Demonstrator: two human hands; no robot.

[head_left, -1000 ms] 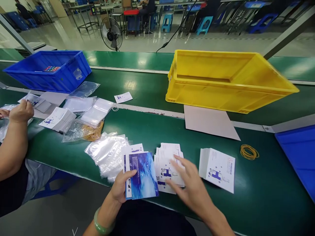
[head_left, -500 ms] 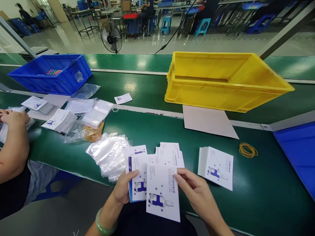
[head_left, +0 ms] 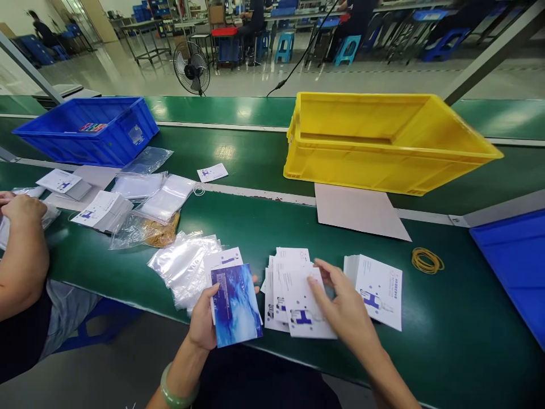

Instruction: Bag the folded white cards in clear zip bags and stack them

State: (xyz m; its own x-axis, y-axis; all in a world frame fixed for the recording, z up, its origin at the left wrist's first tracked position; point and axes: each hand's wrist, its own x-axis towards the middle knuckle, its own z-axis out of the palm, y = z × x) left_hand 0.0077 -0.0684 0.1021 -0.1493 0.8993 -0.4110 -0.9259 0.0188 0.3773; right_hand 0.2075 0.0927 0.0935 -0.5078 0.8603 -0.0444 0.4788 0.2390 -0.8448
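Note:
My left hand (head_left: pixel 205 318) grips a few booklets by their left edge, thumb on top. The uppermost is a booklet with a dark blue, water-like cover (head_left: pixel 237 307); white ones stick out behind it. In front of me lies a loose pile of white booklets (head_left: pixel 276 289) printed with a purple and white bottle-like picture. My right hand (head_left: pixel 344 304) pinches the upper right edge of a white booklet (head_left: pixel 309 304) lying over this pile. Right of that hand stands a neater stack of white booklets (head_left: pixel 380 289). Clear plastic bags (head_left: pixel 189 267) lie beyond my left hand.
A yellow bin (head_left: pixel 383 165) stands at the back on a cardboard sheet (head_left: pixel 357 213), a blue bin (head_left: pixel 123 136) at the back left. Rubber bands (head_left: pixel 427 261) lie at the right, near another blue bin (head_left: pixel 515 261). A co-worker's arm (head_left: pixel 25 244) is at the left.
My right hand has moved a white booklet away from my left hand, up and right onto the loose pile. A blue cover now shows on top in my left hand.

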